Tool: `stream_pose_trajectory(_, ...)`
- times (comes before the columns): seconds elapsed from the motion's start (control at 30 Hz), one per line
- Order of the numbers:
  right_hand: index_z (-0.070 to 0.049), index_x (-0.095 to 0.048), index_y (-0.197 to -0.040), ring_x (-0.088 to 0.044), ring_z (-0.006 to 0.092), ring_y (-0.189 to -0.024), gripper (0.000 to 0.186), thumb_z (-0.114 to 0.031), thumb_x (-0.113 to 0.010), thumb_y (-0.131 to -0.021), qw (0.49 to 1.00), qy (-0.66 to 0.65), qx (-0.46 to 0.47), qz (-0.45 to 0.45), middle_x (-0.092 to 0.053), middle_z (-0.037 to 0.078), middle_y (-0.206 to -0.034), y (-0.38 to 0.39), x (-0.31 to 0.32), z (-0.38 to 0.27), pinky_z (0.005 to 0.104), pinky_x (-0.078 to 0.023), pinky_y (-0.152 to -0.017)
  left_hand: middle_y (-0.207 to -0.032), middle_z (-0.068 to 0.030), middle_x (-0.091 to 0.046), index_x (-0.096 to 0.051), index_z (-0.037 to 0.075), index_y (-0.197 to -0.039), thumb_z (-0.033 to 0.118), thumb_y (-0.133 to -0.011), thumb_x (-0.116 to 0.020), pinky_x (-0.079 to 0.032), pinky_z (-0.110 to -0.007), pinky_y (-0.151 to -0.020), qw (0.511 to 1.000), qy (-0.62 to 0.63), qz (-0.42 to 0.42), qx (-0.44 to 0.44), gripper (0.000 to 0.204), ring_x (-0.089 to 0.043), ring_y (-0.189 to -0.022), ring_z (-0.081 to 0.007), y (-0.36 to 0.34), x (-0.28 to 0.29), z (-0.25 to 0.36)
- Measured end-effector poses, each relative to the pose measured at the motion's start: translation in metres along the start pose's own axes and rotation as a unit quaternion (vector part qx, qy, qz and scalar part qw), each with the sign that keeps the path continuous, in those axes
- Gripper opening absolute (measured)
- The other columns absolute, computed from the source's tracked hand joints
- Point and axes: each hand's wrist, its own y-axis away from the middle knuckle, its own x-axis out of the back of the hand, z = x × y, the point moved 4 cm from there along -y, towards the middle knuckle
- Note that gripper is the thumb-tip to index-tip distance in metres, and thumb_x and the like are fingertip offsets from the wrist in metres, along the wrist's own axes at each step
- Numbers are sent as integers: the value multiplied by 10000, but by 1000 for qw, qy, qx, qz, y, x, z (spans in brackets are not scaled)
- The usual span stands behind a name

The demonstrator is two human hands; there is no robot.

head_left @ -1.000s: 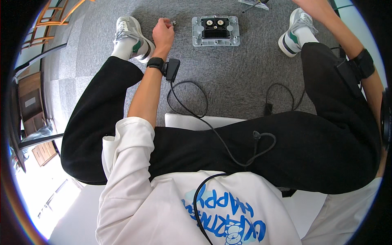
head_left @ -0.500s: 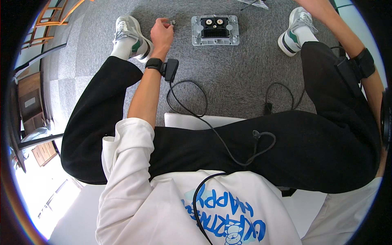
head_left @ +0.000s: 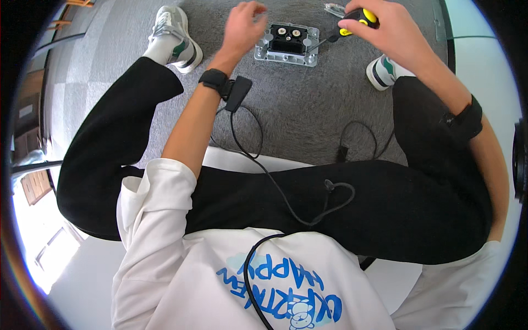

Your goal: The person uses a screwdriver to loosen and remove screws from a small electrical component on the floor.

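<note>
A grey metal housing (head_left: 263,56) with a black block (head_left: 289,46) and two round silvery terminals set in it lies on the carpet between my feet. My right hand (head_left: 385,25) is closed around the yellow-and-black handle of a screwdriver (head_left: 345,32). Its dark shaft slants down-left to the housing's right edge; whether the tip touches is too small to tell. Beside the housing's upper left corner is my left hand (head_left: 245,27), its fingers partly bent and blurred by motion. Anything in those fingers cannot be made out.
A clear plastic bag (head_left: 334,10) lies behind the screwdriver. Black cables (head_left: 264,170) run from my wrist straps across my lap and the grey carpet (head_left: 302,115). My shoes (head_left: 173,41) flank the housing. A white wall (head_left: 478,71) stands at the right.
My right hand has come in from the upper right edge, bringing the screwdriver to the housing. My left hand has moved right towards the housing; the small metal piece seen in its fingers earlier no longer shows.
</note>
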Motion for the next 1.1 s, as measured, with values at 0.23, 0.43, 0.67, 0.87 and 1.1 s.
stream_pose_trajectory(0.23,1,-699,-1011,-706,374,-894,334,-283,-803,-871,998,66,12,-2,-726,209,-966,-3,-21,-3,416,-552,-773,-1422,-138,-528,-576,181,-1434,511,-913,-727,-411,-488,-1113,972,-21,-233,-9,635,-468,-1345,-378,29,-42,23)
stream_pose_trajectory(0.43,12,-693,-1017,-702,391,-863,326,-255,-805,-868,998,56,-13,-4,-714,231,-938,-10,-31,0,432,-545,-750,-1495,-131,-484,-471,195,-1527,493,-798,-824,-324,-539,-1157,967,-47,-238,-80,863,-389,-1426,-383,36,-41,17)
stream_pose_trajectory(0.67,14,-695,-1011,-697,420,-852,310,-267,-759,-898,993,95,71,28,-713,240,-897,-9,-35,-16,465,-549,-745,-1528,-133,-457,-416,215,-1554,421,-845,-818,-327,-536,-1163,961,-68,-260,-67,841,-389,-1441,-379,39,-43,20)
stream_pose_trajectory(0.87,-2,-700,-1070,-708,454,-855,430,-400,-718,-906,976,182,-119,-27,-717,278,-881,-15,-38,-15,524,-559,-757,-1515,-164,-458,-414,169,-1561,448,-827,-824,-332,-568,-1157,957,-93,-265,-75,885,-391,-1432,-403,37,-46,22)
stream_pose_trajectory(1.1,9,-663,-1120,-702,474,-896,489,-422,-729,-898,981,165,-99,-25,-722,289,-932,-16,-33,-18,542,-553,-784,-1523,-165,-450,-397,153,-1567,436,-840,-812,-331,-578,-1160,956,-118,-261,-66,884,-385,-1436,-406,39,-44,20)
